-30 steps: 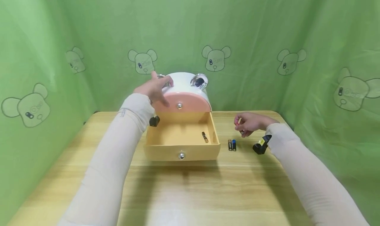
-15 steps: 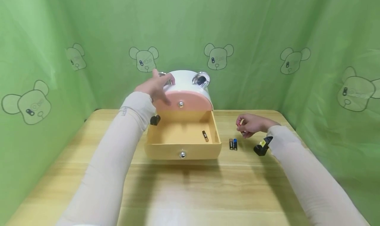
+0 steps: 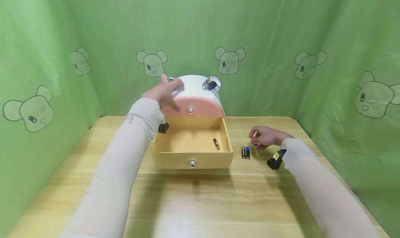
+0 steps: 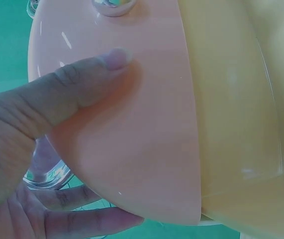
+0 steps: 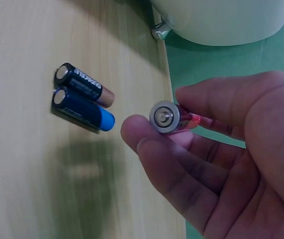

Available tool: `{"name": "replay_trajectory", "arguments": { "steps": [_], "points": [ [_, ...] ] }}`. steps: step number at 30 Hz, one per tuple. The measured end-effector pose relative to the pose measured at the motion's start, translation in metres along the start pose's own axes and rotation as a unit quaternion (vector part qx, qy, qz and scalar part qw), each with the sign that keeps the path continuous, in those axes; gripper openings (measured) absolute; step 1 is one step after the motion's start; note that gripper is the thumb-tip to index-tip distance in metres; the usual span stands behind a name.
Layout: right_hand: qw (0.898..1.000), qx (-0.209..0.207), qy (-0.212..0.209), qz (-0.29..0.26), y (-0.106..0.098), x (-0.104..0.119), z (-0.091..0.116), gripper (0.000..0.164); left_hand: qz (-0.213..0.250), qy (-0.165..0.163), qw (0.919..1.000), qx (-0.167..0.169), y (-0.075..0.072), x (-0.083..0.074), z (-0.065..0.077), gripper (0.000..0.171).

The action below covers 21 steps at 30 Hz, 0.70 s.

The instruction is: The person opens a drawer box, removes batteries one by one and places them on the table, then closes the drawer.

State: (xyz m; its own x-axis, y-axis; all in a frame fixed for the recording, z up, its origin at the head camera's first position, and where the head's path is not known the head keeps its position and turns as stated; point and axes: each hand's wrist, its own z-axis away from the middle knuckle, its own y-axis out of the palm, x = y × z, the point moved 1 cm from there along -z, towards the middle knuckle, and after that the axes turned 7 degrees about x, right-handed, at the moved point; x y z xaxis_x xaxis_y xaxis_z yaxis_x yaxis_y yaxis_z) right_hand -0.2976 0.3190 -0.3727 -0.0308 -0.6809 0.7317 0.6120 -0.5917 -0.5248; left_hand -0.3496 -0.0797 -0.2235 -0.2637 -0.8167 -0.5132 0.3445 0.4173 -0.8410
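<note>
A white rounded drawer box [image 3: 191, 84] with a pink upper drawer front [image 3: 200, 107] stands on the table. My left hand [image 3: 160, 93] grips its upper left side, thumb on the pink front and fingers around the edge by the silver ear. Below, the yellow drawer [image 3: 175, 160] is pulled out, with a black-and-copper battery [image 3: 216, 144] lying inside at the right. To the right of it, my right hand [image 3: 265, 137] pinches a red battery [image 5: 164, 117], its flat end facing the wrist camera. Nearby lie a black-and-copper battery [image 5: 84, 83] and a black-and-blue battery [image 5: 83, 108], side by side.
The wooden table [image 3: 200, 203] extends in front of the drawer. Green curtains [image 3: 265, 23] with bear-head outlines enclose the back and both sides. Silver knobs stick out from the drawer fronts, and a second silver ear [image 3: 212, 85] tops the box at right.
My right hand has lowered slightly toward the table with the red battery. My left hand keeps its place on the box. The head view has shifted a little.
</note>
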Motion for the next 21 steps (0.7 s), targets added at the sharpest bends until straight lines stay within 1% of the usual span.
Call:
{"name": "replay_trajectory", "arguments": {
  "steps": [9, 16, 21],
  "points": [
    [1.0, 0.0, -0.005, -0.016, 0.007, -0.01, -0.001, 0.026, 0.01, 0.001, 0.9999, 0.002, 0.001, 0.0, 0.001, 0.076],
    [1.0, -0.002, -0.001, -0.023, 0.01, -0.02, -0.007, 0.029, 0.001, 0.005, 1.0, -0.001, 0.0, 0.0, 0.001, 0.077],
    [1.0, -0.007, 0.0, -0.023, 0.012, -0.026, -0.009, 0.027, 0.003, 0.003, 1.0, 0.0, 0.001, 0.0, 0.001, 0.077]
  ]
}}
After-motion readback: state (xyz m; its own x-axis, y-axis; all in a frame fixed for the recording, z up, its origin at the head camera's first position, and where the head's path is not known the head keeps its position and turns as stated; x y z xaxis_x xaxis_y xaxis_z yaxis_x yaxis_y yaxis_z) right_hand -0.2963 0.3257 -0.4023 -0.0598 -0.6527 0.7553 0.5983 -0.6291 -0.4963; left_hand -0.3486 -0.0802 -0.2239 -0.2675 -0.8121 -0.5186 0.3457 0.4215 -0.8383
